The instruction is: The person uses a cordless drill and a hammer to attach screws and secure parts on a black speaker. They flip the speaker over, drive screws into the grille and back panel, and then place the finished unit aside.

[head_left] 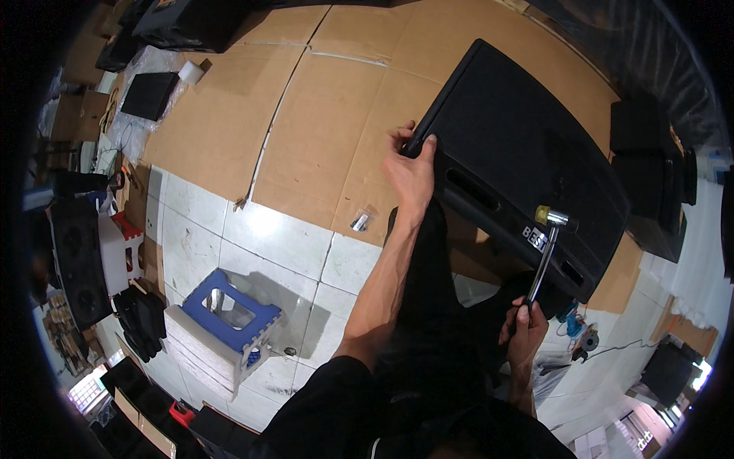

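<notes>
A large black speaker cabinet (pixel 527 130) with a curved side and slots along its near edge leans in front of me. My left hand (pixel 411 170) grips its left corner, thumb on the near face and fingers curled round the edge. In my right hand (pixel 524 334) is a mallet (pixel 544 264) with a metal shaft, one yellow face and one dark face. The mallet's head overlaps the cabinet's lower right part in the view; I cannot tell whether it touches. The handle's lower end is hidden in my right hand.
Cardboard sheets (pixel 321 122) cover the floor ahead. A small plastic bag (pixel 362 219) with metal parts lies at their near edge. A blue and white folding stool (pixel 264 315) stands on the tiles at left. Other black cabinets (pixel 646 176) stand at right, with a cable (pixel 623 346) nearby.
</notes>
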Demonstrator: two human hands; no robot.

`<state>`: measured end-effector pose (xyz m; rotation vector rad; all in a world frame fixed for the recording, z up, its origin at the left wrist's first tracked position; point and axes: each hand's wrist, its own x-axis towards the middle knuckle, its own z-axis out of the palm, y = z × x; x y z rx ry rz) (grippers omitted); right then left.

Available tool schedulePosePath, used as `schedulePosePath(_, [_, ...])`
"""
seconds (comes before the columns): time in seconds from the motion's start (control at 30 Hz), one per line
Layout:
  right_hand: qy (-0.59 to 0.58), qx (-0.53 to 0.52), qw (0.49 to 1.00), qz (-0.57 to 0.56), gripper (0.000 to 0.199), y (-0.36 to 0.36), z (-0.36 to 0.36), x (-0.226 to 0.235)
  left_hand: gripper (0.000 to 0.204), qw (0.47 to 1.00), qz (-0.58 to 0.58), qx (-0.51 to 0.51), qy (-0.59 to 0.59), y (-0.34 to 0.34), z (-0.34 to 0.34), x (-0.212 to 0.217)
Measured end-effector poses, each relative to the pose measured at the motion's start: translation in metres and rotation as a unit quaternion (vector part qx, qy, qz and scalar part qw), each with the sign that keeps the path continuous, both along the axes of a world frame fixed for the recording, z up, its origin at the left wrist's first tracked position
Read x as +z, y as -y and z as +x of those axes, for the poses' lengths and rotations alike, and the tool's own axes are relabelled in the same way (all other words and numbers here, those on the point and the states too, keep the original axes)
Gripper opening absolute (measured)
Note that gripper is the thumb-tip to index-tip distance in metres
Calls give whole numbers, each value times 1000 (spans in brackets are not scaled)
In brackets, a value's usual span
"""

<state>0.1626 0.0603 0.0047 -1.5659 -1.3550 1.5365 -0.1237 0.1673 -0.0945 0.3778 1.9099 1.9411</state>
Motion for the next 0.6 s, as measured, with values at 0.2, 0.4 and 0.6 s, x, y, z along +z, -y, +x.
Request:
schedulePosePath(0.2, [29, 25, 999, -13, 22, -15, -11, 7, 37, 997, -20, -24, 69, 0, -4, 12])
schedulePosePath(0.4, [-2, 49, 999, 18, 18, -21, -22, 10, 39, 993, -41, -35, 104, 3, -4, 23])
schedulePosePath(0.6, [-42, 47, 997, 37, 17, -10, -22, 10, 37, 990, -11, -35, 134, 2, -11, 13])
